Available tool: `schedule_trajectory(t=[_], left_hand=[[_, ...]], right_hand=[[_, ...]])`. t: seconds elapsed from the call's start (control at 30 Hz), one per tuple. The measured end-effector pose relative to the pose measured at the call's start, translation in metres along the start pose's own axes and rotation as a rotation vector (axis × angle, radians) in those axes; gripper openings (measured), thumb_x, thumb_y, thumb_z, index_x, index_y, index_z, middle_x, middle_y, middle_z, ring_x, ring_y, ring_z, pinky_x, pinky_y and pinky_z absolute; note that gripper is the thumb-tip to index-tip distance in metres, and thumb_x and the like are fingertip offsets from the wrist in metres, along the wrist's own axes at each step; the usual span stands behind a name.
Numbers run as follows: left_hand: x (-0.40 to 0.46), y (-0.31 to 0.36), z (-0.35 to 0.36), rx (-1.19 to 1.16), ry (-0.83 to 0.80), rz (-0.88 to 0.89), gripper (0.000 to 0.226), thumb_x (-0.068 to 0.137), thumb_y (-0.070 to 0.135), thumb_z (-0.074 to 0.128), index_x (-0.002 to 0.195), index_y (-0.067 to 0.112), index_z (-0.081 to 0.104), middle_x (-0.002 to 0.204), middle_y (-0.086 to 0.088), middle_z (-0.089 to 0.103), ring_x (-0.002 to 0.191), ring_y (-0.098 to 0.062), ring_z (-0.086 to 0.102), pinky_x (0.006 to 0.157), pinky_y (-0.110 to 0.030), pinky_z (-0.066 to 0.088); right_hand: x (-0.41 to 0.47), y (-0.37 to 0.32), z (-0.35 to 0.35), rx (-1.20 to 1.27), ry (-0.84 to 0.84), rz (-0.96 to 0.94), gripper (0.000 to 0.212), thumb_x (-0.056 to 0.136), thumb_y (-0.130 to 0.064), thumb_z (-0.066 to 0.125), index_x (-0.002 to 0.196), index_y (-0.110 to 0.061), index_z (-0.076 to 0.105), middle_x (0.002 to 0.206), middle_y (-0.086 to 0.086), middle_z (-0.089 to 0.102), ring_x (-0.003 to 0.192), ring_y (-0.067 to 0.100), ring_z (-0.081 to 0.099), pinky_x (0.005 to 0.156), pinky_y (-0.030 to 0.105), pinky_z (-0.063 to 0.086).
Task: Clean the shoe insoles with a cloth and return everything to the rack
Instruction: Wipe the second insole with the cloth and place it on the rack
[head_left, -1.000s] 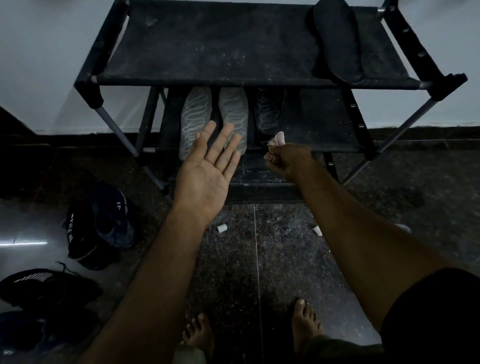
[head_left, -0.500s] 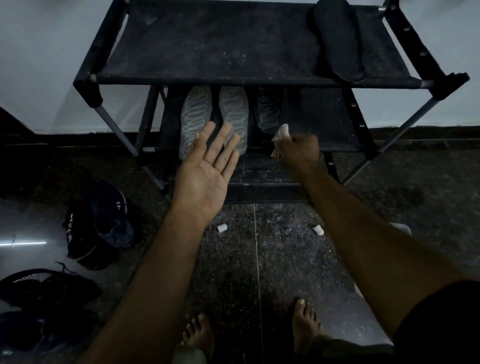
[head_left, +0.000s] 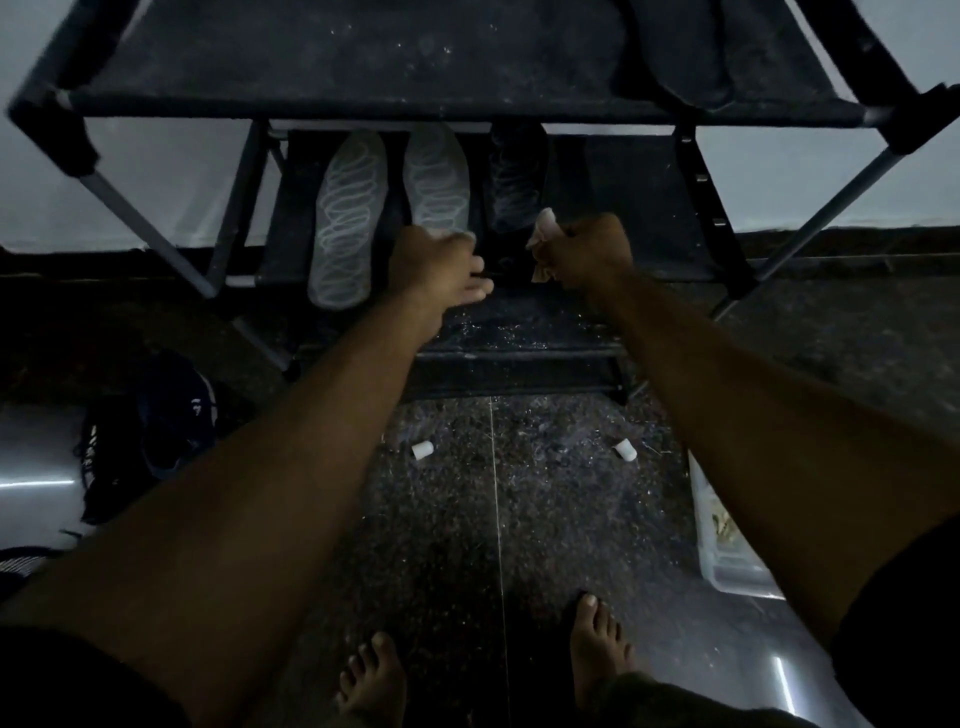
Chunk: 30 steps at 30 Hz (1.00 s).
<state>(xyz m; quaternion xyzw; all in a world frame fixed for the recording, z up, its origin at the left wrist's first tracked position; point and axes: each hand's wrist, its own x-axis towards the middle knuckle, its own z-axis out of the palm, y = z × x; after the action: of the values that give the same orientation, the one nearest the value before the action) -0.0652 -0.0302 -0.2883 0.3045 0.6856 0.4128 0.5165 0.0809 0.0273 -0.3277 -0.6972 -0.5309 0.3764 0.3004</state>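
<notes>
Dark rack (head_left: 467, 106) shelf holds pale insoles (head_left: 345, 218); right hand (head_left: 584, 252) grips cloth (head_left: 543, 234).

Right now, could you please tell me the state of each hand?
Left hand: on the heel of a pale insole; grip cannot be told.
Right hand: closed, holding the cloth.

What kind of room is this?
Probably a hallway or entry corner in a home. A black shoe rack stands against a pale wall, shoes lie on the dark stone floor, and the person is barefoot.
</notes>
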Motion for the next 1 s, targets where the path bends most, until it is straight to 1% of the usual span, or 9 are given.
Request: schedule_trajectory(t=[0.1, 0.2, 0.3, 0.37, 0.47, 0.67, 0.77, 0.9, 1.0], left_hand=[[0.032, 0.008, 0.013, 0.29, 0.037, 0.073, 0.013, 0.099, 0.018, 0.055, 0.101, 0.006, 0.052, 0.087, -0.01, 0.067, 0.056, -0.015, 0.065, 0.038, -0.02, 0.049], [0.053, 0.009, 0.024, 0.494, 0.033, 0.074, 0.021, 0.097, 0.019, 0.058, 0.085, 0.004, 0.051, 0.079, -0.008, 0.067, 0.055, -0.015, 0.066, 0.05, -0.026, 0.057], [0.062, 0.004, 0.035, 0.629, 0.08, 0.132, 0.025, 0.093, 0.027, 0.064, 0.097, 0.003, 0.056, 0.079, -0.01, 0.068, 0.056, -0.018, 0.069, 0.059, -0.031, 0.06], [0.062, 0.002, 0.038, 0.743, 0.107, 0.176, 0.031, 0.093, 0.034, 0.063, 0.096, 0.003, 0.06, 0.068, -0.008, 0.067, 0.049, -0.015, 0.064, 0.048, -0.026, 0.053], [0.059, 0.003, 0.041, 0.86, 0.121, 0.199, 0.034, 0.093, 0.038, 0.061, 0.093, 0.005, 0.064, 0.056, -0.005, 0.062, 0.042, -0.011, 0.057, 0.041, -0.02, 0.04], [0.045, -0.002, 0.042, 0.533, 0.031, 0.154, 0.025, 0.096, 0.024, 0.06, 0.11, 0.004, 0.058, 0.064, -0.007, 0.064, 0.034, -0.005, 0.055, 0.034, -0.015, 0.039], [0.028, -0.008, 0.034, 0.317, -0.024, 0.151, 0.021, 0.096, 0.017, 0.06, 0.109, 0.0, 0.056, 0.071, -0.009, 0.065, 0.036, -0.006, 0.055, 0.038, -0.019, 0.044], [-0.016, -0.018, 0.014, 0.162, -0.094, 0.089, 0.02, 0.096, 0.01, 0.059, 0.109, -0.004, 0.053, 0.07, -0.013, 0.064, 0.039, -0.01, 0.053, 0.038, -0.02, 0.043], [-0.062, -0.022, -0.003, 0.146, -0.149, 0.115, 0.011, 0.097, 0.011, 0.058, 0.097, 0.001, 0.054, 0.072, -0.015, 0.065, 0.039, -0.008, 0.054, 0.039, -0.02, 0.044]], right_hand=[[0.011, 0.005, -0.002, 0.02, 0.0, 0.024, 0.044, 0.092, -0.048, 0.06, 0.08, -0.009, 0.075, 0.068, 0.001, 0.068, 0.054, 0.01, 0.06, 0.052, 0.025, 0.048], [0.02, 0.009, 0.001, -0.003, 0.015, 0.009, 0.045, 0.092, -0.049, 0.059, 0.079, -0.009, 0.075, 0.072, 0.005, 0.071, 0.06, 0.016, 0.064, 0.058, 0.03, 0.054], [0.023, 0.01, 0.005, -0.009, 0.021, 0.017, 0.046, 0.092, -0.049, 0.058, 0.075, -0.009, 0.073, 0.072, 0.006, 0.069, 0.058, 0.015, 0.061, 0.051, 0.026, 0.049], [0.023, 0.008, 0.007, -0.01, 0.009, 0.03, 0.045, 0.092, -0.049, 0.058, 0.073, -0.011, 0.071, 0.07, 0.005, 0.065, 0.053, 0.014, 0.056, 0.047, 0.023, 0.041], [0.025, 0.008, 0.009, 0.02, 0.007, 0.043, 0.045, 0.091, -0.05, 0.059, 0.079, -0.009, 0.073, 0.078, 0.009, 0.07, 0.065, 0.021, 0.064, 0.056, 0.028, 0.047], [0.008, 0.008, -0.002, 0.176, -0.001, 0.059, 0.027, 0.085, -0.027, 0.073, 0.061, -0.018, 0.064, 0.067, -0.001, 0.067, 0.072, 0.017, 0.07, 0.067, 0.032, 0.059], [-0.01, 0.006, -0.004, 0.423, -0.019, 0.12, 0.021, 0.083, -0.015, 0.075, 0.064, -0.013, 0.066, 0.069, 0.003, 0.07, 0.072, 0.021, 0.07, 0.075, 0.039, 0.061], [-0.048, -0.003, -0.013, 0.643, -0.076, 0.218, 0.021, 0.082, -0.003, 0.073, 0.067, -0.009, 0.059, 0.062, 0.001, 0.06, 0.056, 0.014, 0.058, 0.054, 0.026, 0.05], [-0.087, -0.003, -0.022, 0.66, -0.125, 0.222, 0.02, 0.082, -0.005, 0.073, 0.066, -0.01, 0.062, 0.07, 0.009, 0.065, 0.063, 0.021, 0.061, 0.061, 0.033, 0.051]])
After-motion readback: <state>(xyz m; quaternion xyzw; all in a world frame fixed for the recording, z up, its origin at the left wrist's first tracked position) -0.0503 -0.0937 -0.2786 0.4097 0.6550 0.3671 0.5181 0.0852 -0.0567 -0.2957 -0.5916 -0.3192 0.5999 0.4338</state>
